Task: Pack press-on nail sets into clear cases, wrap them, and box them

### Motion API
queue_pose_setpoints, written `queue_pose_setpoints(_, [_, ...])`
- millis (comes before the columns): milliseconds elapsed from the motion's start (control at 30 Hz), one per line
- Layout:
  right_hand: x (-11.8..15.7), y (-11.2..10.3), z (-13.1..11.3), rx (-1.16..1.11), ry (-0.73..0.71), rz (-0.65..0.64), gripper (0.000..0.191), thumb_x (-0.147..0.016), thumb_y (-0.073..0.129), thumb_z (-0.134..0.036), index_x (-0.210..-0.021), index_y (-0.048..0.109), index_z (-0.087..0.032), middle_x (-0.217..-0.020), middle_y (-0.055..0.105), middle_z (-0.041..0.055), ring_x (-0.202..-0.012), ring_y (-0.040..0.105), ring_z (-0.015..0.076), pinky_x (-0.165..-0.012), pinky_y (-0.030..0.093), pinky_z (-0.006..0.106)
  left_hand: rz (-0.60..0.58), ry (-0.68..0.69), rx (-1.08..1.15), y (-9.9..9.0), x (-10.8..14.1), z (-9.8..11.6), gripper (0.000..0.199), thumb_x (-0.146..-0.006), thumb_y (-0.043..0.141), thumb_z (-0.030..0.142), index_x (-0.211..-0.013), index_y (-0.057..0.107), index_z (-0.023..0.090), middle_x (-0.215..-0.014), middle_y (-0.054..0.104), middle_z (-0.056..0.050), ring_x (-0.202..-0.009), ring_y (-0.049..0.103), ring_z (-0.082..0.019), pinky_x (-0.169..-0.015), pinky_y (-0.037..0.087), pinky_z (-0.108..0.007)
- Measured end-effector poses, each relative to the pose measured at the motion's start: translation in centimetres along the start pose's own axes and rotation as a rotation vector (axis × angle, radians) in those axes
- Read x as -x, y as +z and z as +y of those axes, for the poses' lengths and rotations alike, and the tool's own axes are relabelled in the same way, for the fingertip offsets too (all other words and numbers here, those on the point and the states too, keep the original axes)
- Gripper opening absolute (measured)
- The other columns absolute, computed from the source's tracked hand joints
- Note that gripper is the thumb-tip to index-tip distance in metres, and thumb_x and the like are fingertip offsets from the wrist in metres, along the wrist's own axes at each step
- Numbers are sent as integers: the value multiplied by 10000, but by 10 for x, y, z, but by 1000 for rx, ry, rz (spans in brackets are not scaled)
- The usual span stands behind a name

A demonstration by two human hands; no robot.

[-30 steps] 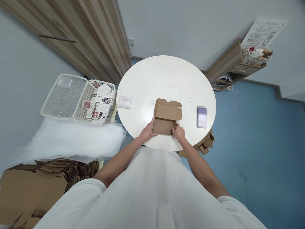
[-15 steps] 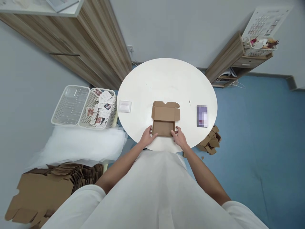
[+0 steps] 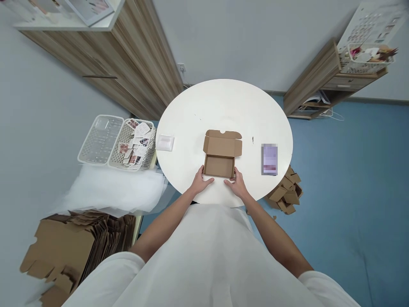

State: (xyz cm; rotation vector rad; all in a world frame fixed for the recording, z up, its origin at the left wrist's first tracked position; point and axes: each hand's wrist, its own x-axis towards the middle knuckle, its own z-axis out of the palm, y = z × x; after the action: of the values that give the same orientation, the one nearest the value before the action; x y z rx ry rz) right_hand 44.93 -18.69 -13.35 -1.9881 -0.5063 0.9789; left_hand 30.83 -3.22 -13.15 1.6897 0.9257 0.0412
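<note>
An open cardboard box (image 3: 219,166) rests on the round white table (image 3: 223,102), its lid folded back away from me and its inside bare. At its near left corner is my left hand (image 3: 200,183), fingers along the side and thumb stretched out in front of the box, off the wall. My right hand (image 3: 237,184) mirrors this at the near right corner, thumb also apart from the box. Both hands look open, with fingertips at or touching the sides.
A small white packet (image 3: 165,143) lies at the table's left edge, a blurred purple item (image 3: 269,159) at the right. Left stand white baskets (image 3: 132,145), translucent sheets (image 3: 111,187) and flattened cardboard (image 3: 64,245). Folded boxes (image 3: 286,192) lie on the floor at right.
The box has slid slightly away from me on the table. Both thumbs have come off its front wall. The view has shifted a little.
</note>
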Motion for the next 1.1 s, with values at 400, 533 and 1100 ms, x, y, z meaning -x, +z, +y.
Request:
queue_pose_setpoints(400, [0, 1, 13, -1, -73, -49, 1057, -643, 623, -435, -1381, -115, -268, -1299, 236, 135, -919, 506, 188, -708, 507, 357, 61, -78, -101, 11, 4, -5, 946, -676, 649, 464, -1396, 88, 215, -1419, 245, -143, -1310, 213, -283, -996, 313, -442])
queue_pose_setpoints(533, [0, 1, 13, 0, -78, -43, 1067, -633, 630, -443, -1378, -116, -276, -1307, 228, 135, -890, 512, 181, -698, 505, 357, 46, -63, -99, 9, 3, -5, 964, -670, 655, 456, -1399, 74, 209, -1421, 240, -147, -1304, 226, -289, -997, 304, -446])
queue_pose_setpoints(1100, [8, 86, -64, 233, -328, 212, 467, -764, 488, -371, -1190, 376, -216, -945, 472, 63, -661, 448, 138, -714, 450, 363, 306, 46, -190, -118, -17, -32, 666, -769, 547, 413, -1334, 255, 216, -1379, 295, -117, -1294, 240, -258, -1037, 257, -437])
